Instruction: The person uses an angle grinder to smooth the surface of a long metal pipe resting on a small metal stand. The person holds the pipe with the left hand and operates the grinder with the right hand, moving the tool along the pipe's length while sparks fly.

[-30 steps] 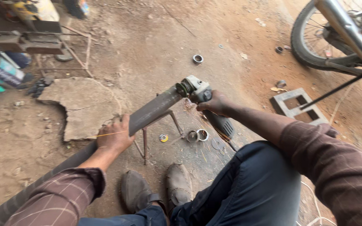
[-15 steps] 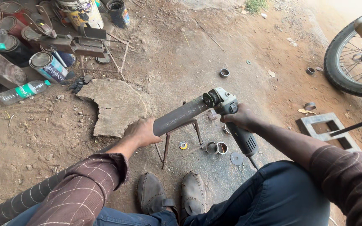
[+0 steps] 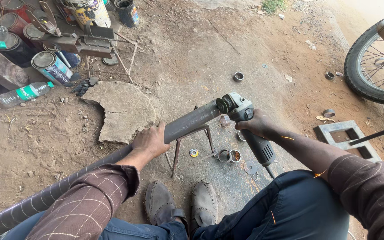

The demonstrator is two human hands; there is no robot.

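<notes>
Here, a long dark grey steel pipe [image 3: 112,158], slanting from the lower left up toward the centre, propped near its upper end on a small thin-legged metal stand [image 3: 192,144] over the dirt floor. Left hand [image 3: 150,141] laid on top of the pipe just below that end, fingers wrapped over the tube and pressing it down. Right hand [image 3: 258,124] clamped around the body of a grey and black angle grinder [image 3: 245,126], fingers closed tight on it, disc [image 3: 222,106] up against the cut end of the pipe. A few orange sparks over the right sleeve and the dark blue trouser leg.

Under the stand, several short cut metal rings [image 3: 230,155] and flat washers lying on the ground, with two dusty grey shoes [image 3: 181,204] just below. Left of the pipe, a flat broken slab of stone [image 3: 121,111]. Farther out at upper left, a cluster of paint tins [image 3: 52,66], a clear plastic bottle with a green label [image 3: 21,94] and a rusty metal frame. Well off to the right, a grey hollow concrete block [image 3: 345,138] and the spoked wheel of a motorcycle [image 3: 370,66].
</notes>
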